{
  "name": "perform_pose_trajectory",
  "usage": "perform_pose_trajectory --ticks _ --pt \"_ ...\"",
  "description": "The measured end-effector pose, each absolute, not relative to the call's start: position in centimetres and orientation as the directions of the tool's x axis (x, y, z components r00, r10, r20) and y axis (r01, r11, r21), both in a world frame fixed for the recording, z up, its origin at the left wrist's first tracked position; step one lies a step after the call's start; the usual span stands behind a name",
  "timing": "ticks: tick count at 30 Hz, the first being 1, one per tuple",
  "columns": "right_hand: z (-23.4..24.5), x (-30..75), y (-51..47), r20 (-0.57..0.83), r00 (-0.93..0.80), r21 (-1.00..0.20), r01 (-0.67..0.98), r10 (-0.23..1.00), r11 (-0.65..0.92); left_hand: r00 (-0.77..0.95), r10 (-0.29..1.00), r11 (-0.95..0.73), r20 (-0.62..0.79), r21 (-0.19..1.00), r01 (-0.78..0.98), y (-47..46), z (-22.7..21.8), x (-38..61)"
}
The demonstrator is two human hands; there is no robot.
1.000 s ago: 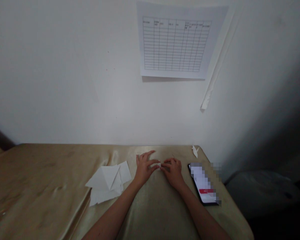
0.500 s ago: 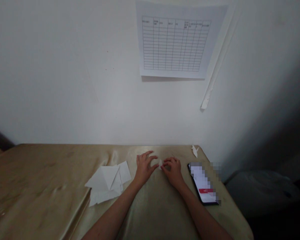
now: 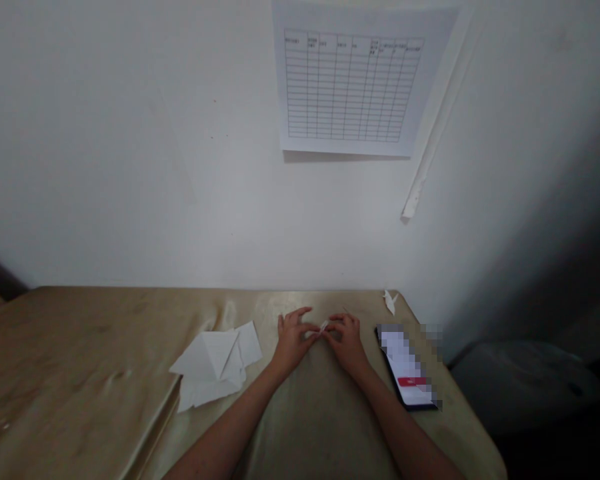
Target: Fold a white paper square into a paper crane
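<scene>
A small piece of folded white paper [image 3: 324, 326] is pinched between my two hands, just above the table. My left hand [image 3: 293, 339] grips its left side with thumb and index finger, the other fingers raised and spread. On the opposite side, my right hand [image 3: 345, 339] pinches it between thumb and fingertips, the remaining fingers curled. The fingertips cover part of the paper, so its exact folded shape is hard to make out.
Several loose white paper sheets [image 3: 220, 363] lie left of my arms. To the right rests a phone [image 3: 405, 370] with its screen lit. A small folded paper bird [image 3: 390, 302] sits by the table's [image 3: 105, 373] far right corner. A printed chart [image 3: 350, 87] hangs on the wall.
My left hand has come slightly right and its thumb and finger now close on the folded paper, which has tilted. My right hand keeps its pinch in nearly the same place.
</scene>
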State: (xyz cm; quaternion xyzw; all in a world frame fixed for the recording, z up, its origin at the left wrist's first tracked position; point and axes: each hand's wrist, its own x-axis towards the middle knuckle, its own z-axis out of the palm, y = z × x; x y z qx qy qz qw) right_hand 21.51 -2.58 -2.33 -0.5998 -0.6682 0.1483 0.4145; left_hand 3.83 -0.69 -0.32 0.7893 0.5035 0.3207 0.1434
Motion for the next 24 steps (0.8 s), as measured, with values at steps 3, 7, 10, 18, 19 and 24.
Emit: perform_pose_trajectory --ticks 3,7,10,18,19,24 --pt "-2.52 21.47 -2.57 0.386 0.065 -0.698 0.672 0.920 0.246 0.278 0.897 -0.434 0.343 0.567 0.700 -0.68 -0.14 3.87" --pt "-2.72 21.51 -2.53 0.419 0.055 -0.703 0.651 0.906 0.286 0.274 0.912 -0.407 0.306 0.588 0.699 -0.61 -0.18 3.88" --pt "-2.80 21.54 -2.48 0.434 0.053 -0.701 0.647 0.899 0.301 0.262 0.924 -0.380 0.278 0.598 0.705 -0.53 -0.32 3.90" --pt "-2.84 21.56 -2.40 0.418 0.039 -0.703 0.646 0.907 0.296 0.270 0.927 -0.374 0.261 0.584 0.720 -0.31 -0.37 3.96" --pt "-2.84 21.57 -2.40 0.420 0.033 -0.702 0.645 0.907 0.302 0.274 0.927 -0.375 0.257 0.582 0.721 -0.31 -0.32 3.95" --pt "-2.76 21.58 -2.36 0.412 0.023 -0.695 0.654 0.911 0.298 0.271 0.933 -0.358 0.235 0.575 0.736 -0.48 -0.06 4.03"
